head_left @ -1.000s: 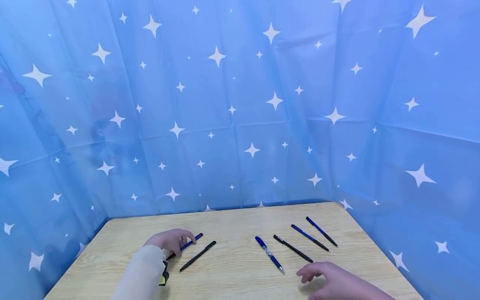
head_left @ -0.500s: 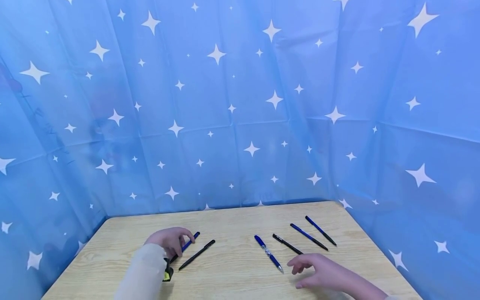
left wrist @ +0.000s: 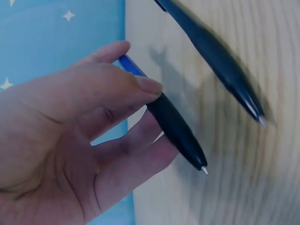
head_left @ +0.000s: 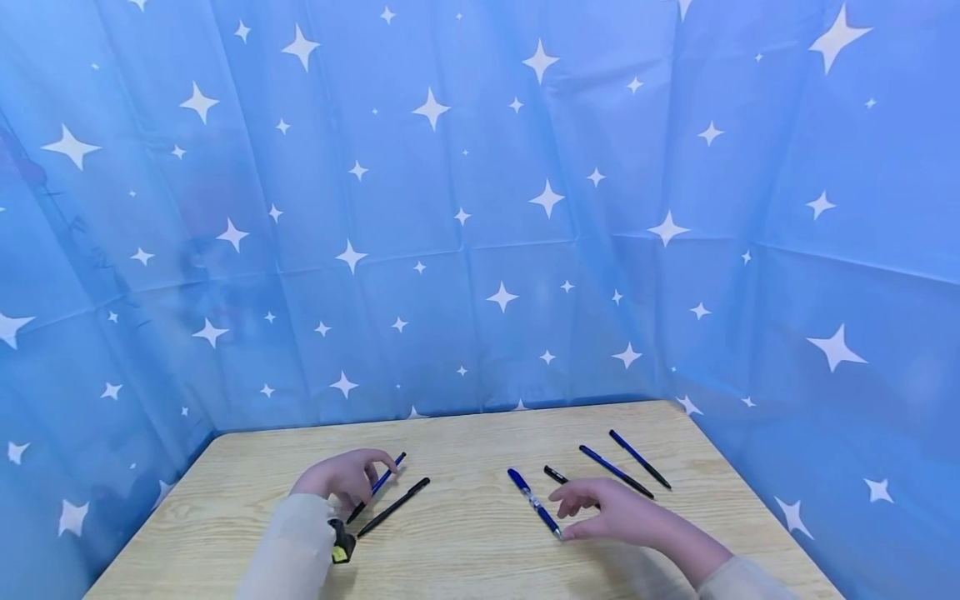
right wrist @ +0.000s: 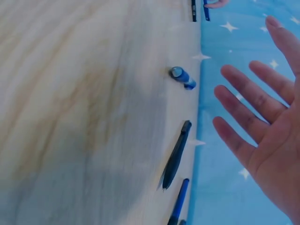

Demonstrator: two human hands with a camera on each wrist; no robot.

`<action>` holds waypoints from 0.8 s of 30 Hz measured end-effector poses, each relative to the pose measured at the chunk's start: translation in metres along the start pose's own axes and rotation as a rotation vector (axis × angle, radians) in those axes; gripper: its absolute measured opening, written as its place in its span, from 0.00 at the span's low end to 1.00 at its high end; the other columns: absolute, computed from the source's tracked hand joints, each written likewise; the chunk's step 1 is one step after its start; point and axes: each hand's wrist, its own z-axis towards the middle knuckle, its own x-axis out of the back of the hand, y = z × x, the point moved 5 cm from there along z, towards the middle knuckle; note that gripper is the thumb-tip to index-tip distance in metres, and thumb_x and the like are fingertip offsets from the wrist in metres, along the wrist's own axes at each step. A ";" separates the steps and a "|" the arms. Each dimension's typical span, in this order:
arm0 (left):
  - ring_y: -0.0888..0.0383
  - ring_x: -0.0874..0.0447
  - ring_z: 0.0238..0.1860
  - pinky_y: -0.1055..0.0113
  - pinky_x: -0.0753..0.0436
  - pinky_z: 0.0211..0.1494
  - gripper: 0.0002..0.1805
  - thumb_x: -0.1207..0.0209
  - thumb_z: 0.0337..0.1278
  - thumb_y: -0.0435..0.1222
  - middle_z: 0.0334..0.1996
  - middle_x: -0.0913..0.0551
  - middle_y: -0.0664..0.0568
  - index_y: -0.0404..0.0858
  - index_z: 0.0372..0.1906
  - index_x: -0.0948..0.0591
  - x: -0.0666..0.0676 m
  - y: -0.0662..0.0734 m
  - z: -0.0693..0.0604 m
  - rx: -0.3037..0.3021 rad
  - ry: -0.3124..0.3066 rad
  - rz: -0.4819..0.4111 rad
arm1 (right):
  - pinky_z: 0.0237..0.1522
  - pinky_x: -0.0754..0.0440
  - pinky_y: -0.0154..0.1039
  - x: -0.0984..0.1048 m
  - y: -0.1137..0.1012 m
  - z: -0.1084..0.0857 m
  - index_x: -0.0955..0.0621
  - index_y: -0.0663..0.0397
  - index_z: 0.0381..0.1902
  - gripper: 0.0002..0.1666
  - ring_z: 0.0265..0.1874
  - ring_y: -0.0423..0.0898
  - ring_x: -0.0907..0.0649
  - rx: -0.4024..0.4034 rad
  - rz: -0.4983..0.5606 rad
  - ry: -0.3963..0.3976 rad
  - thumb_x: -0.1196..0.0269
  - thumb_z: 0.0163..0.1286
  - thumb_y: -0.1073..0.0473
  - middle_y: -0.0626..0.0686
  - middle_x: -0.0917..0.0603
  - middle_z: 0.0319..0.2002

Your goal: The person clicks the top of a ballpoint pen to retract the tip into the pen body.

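My left hand [head_left: 348, 477] pinches a blue-and-black pen [head_left: 384, 478] between thumb and fingers; in the left wrist view this pen [left wrist: 173, 124] points down and right, close to a black pen [left wrist: 222, 63] on the table. That black pen [head_left: 393, 507] lies just right of the hand in the head view. My right hand [head_left: 611, 512], fingers spread and holding nothing in the right wrist view, hovers by a blue pen with a clear middle [head_left: 535, 503]. It partly hides another black pen [head_left: 555, 474] in the head view.
Two blue-and-black pens [head_left: 617, 472] [head_left: 640, 458] lie slanted at the right rear of the wooden table [head_left: 465, 450]. A black-and-yellow device [head_left: 342, 542] sits at my left wrist. A blue curtain with white stars [head_left: 450, 250] stands behind and beside the table.
My right hand has moved left and away from me, toward the blue pen with the clear middle. The pen in my left hand has shifted slightly up and right with the fingers.
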 end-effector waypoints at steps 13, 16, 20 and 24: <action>0.52 0.23 0.28 0.56 0.18 0.27 0.28 0.41 0.44 0.16 0.43 0.25 0.46 0.49 0.46 0.22 -0.007 0.044 0.009 -0.175 0.020 0.040 | 0.49 0.23 0.54 0.008 -0.016 0.037 0.23 0.52 0.60 0.27 0.48 0.51 0.19 -0.044 0.026 0.058 0.33 0.66 0.50 0.51 0.16 0.46; 0.52 0.22 0.31 0.56 0.18 0.28 0.28 0.42 0.44 0.16 0.43 0.24 0.46 0.49 0.47 0.23 -0.011 0.055 0.010 -0.218 0.007 0.034 | 0.48 0.22 0.53 0.008 -0.019 0.042 0.23 0.52 0.60 0.27 0.48 0.50 0.19 -0.042 0.024 0.063 0.33 0.66 0.48 0.50 0.16 0.45; 0.52 0.21 0.34 0.58 0.19 0.29 0.27 0.42 0.45 0.17 0.41 0.21 0.46 0.48 0.47 0.23 -0.014 0.070 0.010 -0.274 0.003 0.036 | 0.48 0.22 0.53 0.009 -0.023 0.047 0.22 0.51 0.60 0.28 0.47 0.50 0.19 -0.035 0.015 0.076 0.32 0.65 0.48 0.49 0.16 0.45; 0.53 0.20 0.35 0.58 0.18 0.29 0.24 0.40 0.47 0.18 0.40 0.19 0.45 0.47 0.45 0.23 -0.017 0.083 0.011 -0.310 0.013 0.023 | 0.49 0.23 0.53 0.010 -0.026 0.052 0.23 0.52 0.60 0.29 0.46 0.48 0.19 -0.031 0.027 0.099 0.32 0.65 0.48 0.48 0.16 0.44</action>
